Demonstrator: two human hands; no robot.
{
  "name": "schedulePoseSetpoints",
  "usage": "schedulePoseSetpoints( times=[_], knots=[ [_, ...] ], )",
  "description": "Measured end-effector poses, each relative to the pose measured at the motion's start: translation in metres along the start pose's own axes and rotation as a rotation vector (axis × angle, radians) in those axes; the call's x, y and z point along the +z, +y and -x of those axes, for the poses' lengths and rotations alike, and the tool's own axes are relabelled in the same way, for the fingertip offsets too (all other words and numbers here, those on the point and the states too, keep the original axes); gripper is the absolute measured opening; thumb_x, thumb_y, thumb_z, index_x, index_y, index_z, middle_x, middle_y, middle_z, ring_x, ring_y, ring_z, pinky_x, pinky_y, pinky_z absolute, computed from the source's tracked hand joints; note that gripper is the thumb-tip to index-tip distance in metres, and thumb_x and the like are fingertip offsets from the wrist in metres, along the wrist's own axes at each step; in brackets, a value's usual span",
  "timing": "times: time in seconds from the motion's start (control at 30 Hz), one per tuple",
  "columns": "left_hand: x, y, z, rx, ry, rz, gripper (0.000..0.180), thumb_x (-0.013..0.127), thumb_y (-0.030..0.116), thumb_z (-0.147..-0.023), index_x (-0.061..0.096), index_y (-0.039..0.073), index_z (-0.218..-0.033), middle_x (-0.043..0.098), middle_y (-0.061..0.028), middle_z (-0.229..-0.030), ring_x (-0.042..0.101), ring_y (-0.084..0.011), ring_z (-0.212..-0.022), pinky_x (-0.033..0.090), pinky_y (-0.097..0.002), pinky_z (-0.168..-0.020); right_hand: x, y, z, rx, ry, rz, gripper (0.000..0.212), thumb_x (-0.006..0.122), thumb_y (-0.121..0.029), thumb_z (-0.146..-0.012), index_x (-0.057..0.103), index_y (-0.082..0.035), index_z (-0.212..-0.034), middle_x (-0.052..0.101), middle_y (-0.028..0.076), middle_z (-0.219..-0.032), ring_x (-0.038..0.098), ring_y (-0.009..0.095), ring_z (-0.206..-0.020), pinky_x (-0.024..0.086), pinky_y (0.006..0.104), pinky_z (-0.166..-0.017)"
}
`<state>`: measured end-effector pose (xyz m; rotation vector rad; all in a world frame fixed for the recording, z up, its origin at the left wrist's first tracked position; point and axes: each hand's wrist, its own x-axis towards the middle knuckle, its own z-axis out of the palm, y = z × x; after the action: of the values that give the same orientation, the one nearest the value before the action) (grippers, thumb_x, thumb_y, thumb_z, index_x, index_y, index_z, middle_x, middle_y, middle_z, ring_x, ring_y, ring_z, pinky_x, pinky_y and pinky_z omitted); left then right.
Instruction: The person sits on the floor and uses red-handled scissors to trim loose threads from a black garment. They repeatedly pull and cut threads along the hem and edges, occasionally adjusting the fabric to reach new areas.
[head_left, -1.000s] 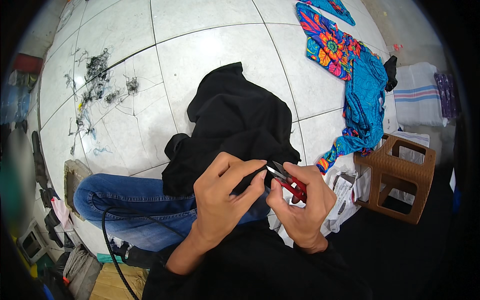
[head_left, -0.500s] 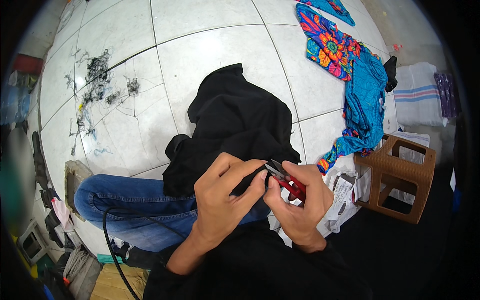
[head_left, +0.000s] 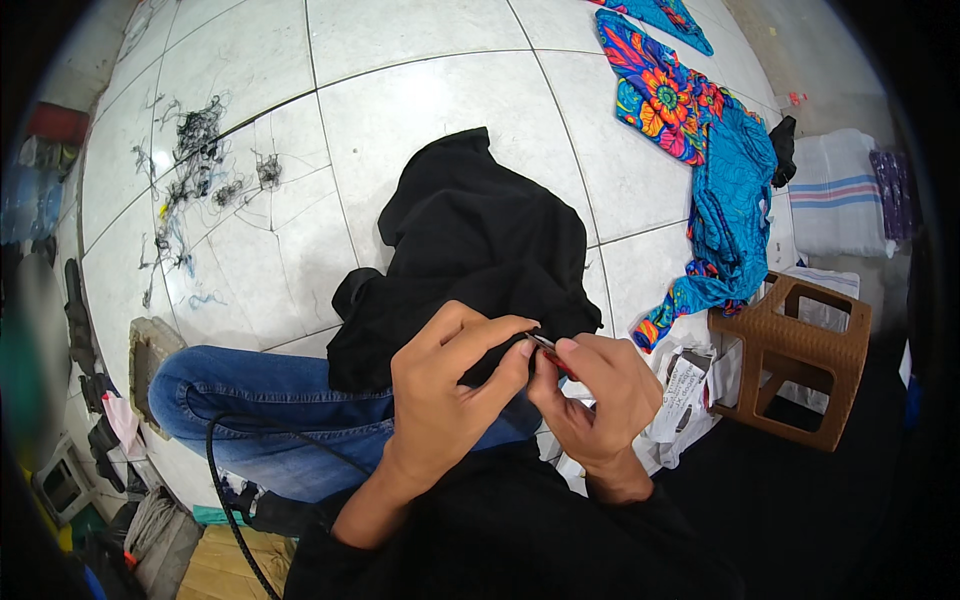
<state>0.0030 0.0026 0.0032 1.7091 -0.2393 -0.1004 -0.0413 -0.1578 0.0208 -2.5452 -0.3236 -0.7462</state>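
Observation:
A crumpled black cloth garment point(head_left: 480, 240) lies over my lap and the tiled floor. My left hand point(head_left: 445, 390) is closed, pinching the garment's near edge between thumb and forefinger. Close beside it, my right hand point(head_left: 605, 400) grips red-handled thread snips point(head_left: 545, 346), their narrow blades pointing left at the pinched edge. Most of the red handle is hidden behind the right fingers. Whether a thread lies between the blades is too small to tell.
Loose dark thread scraps point(head_left: 200, 150) litter the floor at the left. A colourful floral garment point(head_left: 735, 190) is spread out at the right, near a brown plastic stool point(head_left: 845, 370). A black cord point(head_left: 212, 470) crosses my jeans point(head_left: 270, 400).
My right hand has turned the snips, so the blades look narrower and less red handle shows. The left hand keeps its pinch, and the garment lies almost unchanged.

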Motion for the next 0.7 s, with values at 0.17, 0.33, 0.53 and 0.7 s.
schedulePoseSetpoints(
  times=[0.17, 0.33, 0.53, 0.7],
  knots=[
    [0.002, 0.000, 0.001, -0.032, -0.023, 0.013, 0.022, 0.078, -0.003, -0.082, 0.080, 0.001, -0.104, 0.069, -0.0085, -0.085, 0.067, -0.0164, -0.075, 0.050, -0.0281, -0.067, -0.003, -0.001, -0.004, 0.173, -0.041, -0.129, 0.037, 0.086, -0.005, -0.076, 0.069, 0.000, -0.108, 0.071, 0.009, -0.084, 0.067, 0.021, -0.062, 0.050, 0.0300, -0.052],
    [0.001, 0.001, 0.000, -0.039, -0.019, 0.014, 0.021, 0.080, -0.001, -0.083, 0.080, 0.002, -0.104, 0.069, -0.0085, -0.085, 0.066, -0.0163, -0.075, 0.050, -0.0280, -0.067, -0.001, -0.005, -0.002, 0.193, -0.022, -0.134, 0.035, 0.084, -0.004, -0.077, 0.069, 0.002, -0.108, 0.070, 0.011, -0.083, 0.067, 0.023, -0.060, 0.049, 0.0295, -0.051],
    [-0.001, 0.000, 0.000, -0.039, -0.020, 0.022, 0.021, 0.080, 0.000, -0.082, 0.080, 0.001, -0.104, 0.068, -0.0087, -0.085, 0.066, -0.0168, -0.074, 0.050, -0.0282, -0.066, -0.001, 0.009, 0.000, -0.124, -0.007, 0.071, 0.044, 0.084, -0.001, -0.073, 0.070, 0.000, -0.115, 0.071, 0.009, -0.088, 0.066, 0.025, -0.061, 0.049, 0.0318, -0.051],
    [0.006, -0.002, 0.001, 0.044, -0.020, -0.020, 0.022, 0.082, 0.000, -0.083, 0.079, 0.004, -0.104, 0.064, -0.0078, -0.084, 0.063, -0.0176, -0.068, 0.049, -0.0302, -0.060, -0.003, -0.001, -0.002, 0.109, -0.013, -0.086, 0.050, 0.087, -0.003, -0.072, 0.070, -0.001, -0.118, 0.070, 0.008, -0.089, 0.065, 0.023, -0.062, 0.049, 0.0320, -0.052]
  ],
)
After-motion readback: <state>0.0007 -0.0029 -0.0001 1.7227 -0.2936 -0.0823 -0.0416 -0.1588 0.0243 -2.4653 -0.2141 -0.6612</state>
